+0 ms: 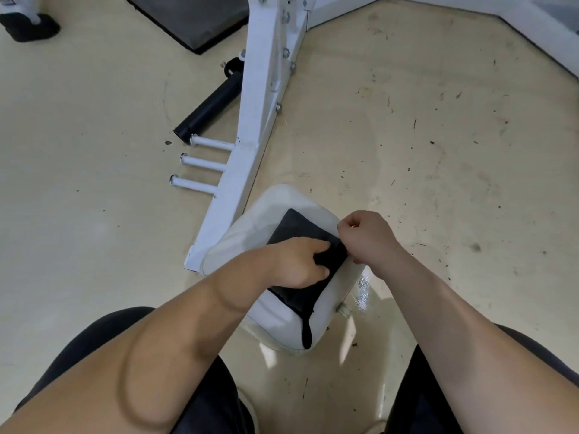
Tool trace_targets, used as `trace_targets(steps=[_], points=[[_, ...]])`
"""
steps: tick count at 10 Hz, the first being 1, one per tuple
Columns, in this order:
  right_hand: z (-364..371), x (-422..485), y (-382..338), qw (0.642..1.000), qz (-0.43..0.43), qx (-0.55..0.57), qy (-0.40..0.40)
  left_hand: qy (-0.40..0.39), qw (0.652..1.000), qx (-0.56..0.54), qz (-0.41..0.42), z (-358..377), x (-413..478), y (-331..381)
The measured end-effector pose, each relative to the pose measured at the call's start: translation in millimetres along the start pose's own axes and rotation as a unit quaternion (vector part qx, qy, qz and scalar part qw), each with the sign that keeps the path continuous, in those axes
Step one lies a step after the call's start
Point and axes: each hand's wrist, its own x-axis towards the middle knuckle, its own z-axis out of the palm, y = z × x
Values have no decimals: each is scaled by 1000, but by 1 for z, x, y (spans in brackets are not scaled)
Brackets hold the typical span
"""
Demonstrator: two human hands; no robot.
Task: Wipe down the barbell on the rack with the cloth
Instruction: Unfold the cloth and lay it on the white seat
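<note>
A dark folded cloth (293,228) lies on a white padded seat (266,208) in front of me. My left hand (297,261) presses down on the cloth with its fingers gripping a fold at the right side. My right hand (366,236) is closed, pinching the cloth's right edge. A black barbell sleeve (210,109) sticks out to the left of the white rack upright (263,89); the bar's shaft is out of view.
Three white plate pegs (200,162) jut left from the rack base. A dark rubber mat (188,17) lies at the back. A black foot of other equipment (28,26) stands far left. My dark-clad legs frame the beige floor (438,151).
</note>
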Motion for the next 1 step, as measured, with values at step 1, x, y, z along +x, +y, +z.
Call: trace_targets(steps=[1], points=[[-3,-4,0,998,-37,-46,16,78,996,-12,31,-12,-4,-2]])
